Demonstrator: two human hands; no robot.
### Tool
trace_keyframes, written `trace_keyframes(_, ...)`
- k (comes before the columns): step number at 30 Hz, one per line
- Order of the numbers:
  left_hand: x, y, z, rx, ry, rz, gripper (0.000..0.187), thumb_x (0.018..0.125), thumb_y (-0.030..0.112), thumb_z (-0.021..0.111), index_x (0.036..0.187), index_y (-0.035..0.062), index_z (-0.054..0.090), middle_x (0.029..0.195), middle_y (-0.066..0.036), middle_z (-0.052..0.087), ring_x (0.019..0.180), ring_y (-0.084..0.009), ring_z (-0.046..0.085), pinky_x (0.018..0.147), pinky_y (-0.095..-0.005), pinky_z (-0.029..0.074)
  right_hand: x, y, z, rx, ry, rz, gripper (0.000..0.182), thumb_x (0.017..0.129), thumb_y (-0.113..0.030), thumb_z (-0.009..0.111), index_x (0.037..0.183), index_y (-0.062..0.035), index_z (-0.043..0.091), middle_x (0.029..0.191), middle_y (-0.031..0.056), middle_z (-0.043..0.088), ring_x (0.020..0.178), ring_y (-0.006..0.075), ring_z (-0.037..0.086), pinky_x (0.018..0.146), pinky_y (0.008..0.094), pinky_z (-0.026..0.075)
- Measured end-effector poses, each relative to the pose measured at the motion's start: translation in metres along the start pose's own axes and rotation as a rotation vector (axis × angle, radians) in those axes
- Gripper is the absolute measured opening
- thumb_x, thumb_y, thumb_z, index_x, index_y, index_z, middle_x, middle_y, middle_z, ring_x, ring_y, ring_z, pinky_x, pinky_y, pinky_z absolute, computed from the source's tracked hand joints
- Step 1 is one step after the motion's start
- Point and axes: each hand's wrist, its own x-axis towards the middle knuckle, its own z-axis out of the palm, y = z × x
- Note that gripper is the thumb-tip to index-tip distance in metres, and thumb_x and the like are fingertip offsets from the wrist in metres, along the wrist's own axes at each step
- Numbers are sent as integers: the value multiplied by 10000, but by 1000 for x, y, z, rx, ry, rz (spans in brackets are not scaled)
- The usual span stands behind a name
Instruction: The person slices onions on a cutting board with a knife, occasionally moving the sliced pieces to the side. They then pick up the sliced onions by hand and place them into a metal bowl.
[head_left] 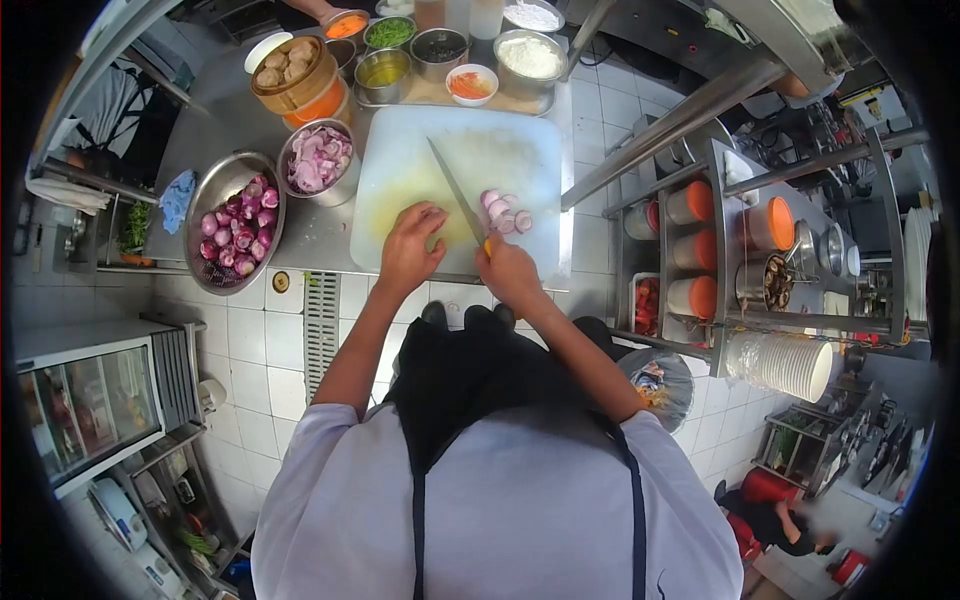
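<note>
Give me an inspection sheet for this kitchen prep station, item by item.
Surface: steel counter bearing a white plastic cutting board.
Job's things: long steel knife on the board; sliced pink shallots beside the blade.
Clutter: large steel bowl of whole purple shallots; smaller steel bowl of peeled shallots; bamboo steamer of dumplings; steel ingredient pots.
Hands: left hand flat on the board; right hand gripping the knife handle.
Cables: nothing seen.
Surroundings: white tiled floor; wire rack of orange-lidded tubs; stacked white bowls.
</note>
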Motion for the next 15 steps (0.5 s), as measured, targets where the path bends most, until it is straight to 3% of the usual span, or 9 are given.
trace_keyframes(2,1,2,-3,45,21,69,364,795,-25,746,1151,53,743,1255,-116,662,1123,-308,679,958,-391,569,-4,-4,-6,-18,-7,-14,288,1008,-255,590,1077,22,550,753,263,705,716,460,714,671,574,570)
trace_keyframes(3,7,-14,-24,13,-17,35,351,797,-30,744,1138,55,744,1224,-118,668,1088,-307,690,928,-392,576,8,-21,11,18,8,-33,286,1008,-251,588,1074,24,550,751,262,705,714,459,715,668,570,572)
trace_keyframes(8,11,-7,2,-254,-94,-132,283,812,-44,737,1076,59,742,1100,-121,684,949,-309,721,804,-406,593,2,-18,6,-28,11,-42,283,1000,-234,592,1062,39,549,745,258,706,712,451,720,665,555,580)
trace_keyframes(11,15,1,10,-181,-103,-80,259,806,-22,754,1049,67,734,1073,-113,673,958,-325,701,813,-427,577,-1,-13,-5,-70,-1,-58,283,1004,-236,583,1082,32,539,774,270,702,753,457,714,708,575,565)
trace_keyframes(15,20,7,7,-20,-89,73,224,781,-2,765,981,80,705,1013,-106,635,983,-333,668,835,-448,558,-9,-30,-32,-176,-75,-48,258,984,-190,592,1062,52,549,778,267,717,773,410,751,716,517,605)
